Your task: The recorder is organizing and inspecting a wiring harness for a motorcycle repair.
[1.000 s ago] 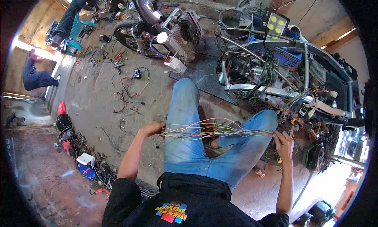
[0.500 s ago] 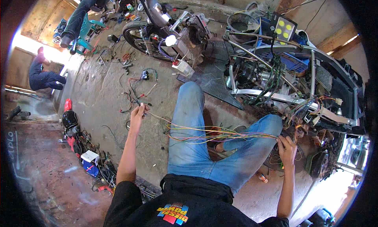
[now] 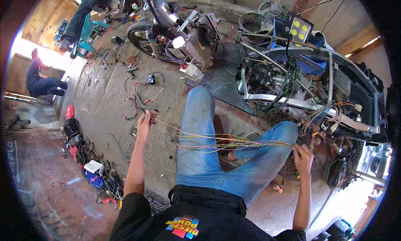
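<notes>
A bundle of thin coloured electrical wires [image 3: 238, 143] stretches across my thighs, loose and fanned out over my left leg, gathered tighter near my right knee. My right hand [image 3: 303, 158] pinches the gathered end beside that knee. To the left of my left knee, my left hand [image 3: 145, 123] is raised with its fingers closed on a wire [image 3: 167, 126] that runs out from the bundle and is pulled fairly straight. What lies inside the left fingers is partly hidden.
A partly stripped motorcycle frame [image 3: 284, 101] with hanging wiring stands at the right. Its front wheel [image 3: 144, 40] and radiator are ahead. Tools and wire pieces lie on the floor to the left, near a black helmet [image 3: 72, 127]. Another person [image 3: 41, 80] sits far left.
My left hand has turned slightly and its fingers have shifted on the wire. My right hand keeps its hold on the bundle. The whole view has moved a little.
</notes>
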The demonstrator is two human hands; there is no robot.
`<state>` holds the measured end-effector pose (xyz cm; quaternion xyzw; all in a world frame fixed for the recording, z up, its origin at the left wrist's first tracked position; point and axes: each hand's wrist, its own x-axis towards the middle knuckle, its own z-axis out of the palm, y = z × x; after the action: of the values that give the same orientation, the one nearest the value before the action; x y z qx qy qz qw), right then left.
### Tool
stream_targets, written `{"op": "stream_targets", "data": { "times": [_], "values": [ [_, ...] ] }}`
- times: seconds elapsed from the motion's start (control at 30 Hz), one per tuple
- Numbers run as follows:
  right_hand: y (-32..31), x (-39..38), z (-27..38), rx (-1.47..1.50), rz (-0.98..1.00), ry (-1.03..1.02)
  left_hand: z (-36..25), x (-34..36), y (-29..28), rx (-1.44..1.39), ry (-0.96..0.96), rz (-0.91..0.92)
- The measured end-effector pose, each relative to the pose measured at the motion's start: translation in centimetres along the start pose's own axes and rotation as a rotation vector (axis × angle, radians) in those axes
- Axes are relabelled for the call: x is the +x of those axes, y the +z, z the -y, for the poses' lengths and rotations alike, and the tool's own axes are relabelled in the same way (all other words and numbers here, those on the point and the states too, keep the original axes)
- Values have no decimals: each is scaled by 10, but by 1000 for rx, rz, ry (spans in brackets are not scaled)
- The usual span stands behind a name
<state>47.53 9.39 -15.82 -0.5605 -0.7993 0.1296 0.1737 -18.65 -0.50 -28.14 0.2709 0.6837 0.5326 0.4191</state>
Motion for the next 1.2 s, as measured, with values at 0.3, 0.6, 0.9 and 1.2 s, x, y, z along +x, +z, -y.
{"op": "stream_targets", "data": {
  "times": [0.3, 0.6, 0.9, 1.2],
  "values": [
    [0, -2, -1, -44, 11, 7, -12, -6, -2, 217, -283, 80],
    [-2, -9, -7, -98, 97, -29, 19, -27, 12, 165, -204, -5],
    [16, -11, -16, -97, 67, -107, 29, -23, 31, -1276, -354, -231],
    [15, -5, -5, -25, 88, -93, 20, -23, 26, -1104, -311, -250]
  ]
}}
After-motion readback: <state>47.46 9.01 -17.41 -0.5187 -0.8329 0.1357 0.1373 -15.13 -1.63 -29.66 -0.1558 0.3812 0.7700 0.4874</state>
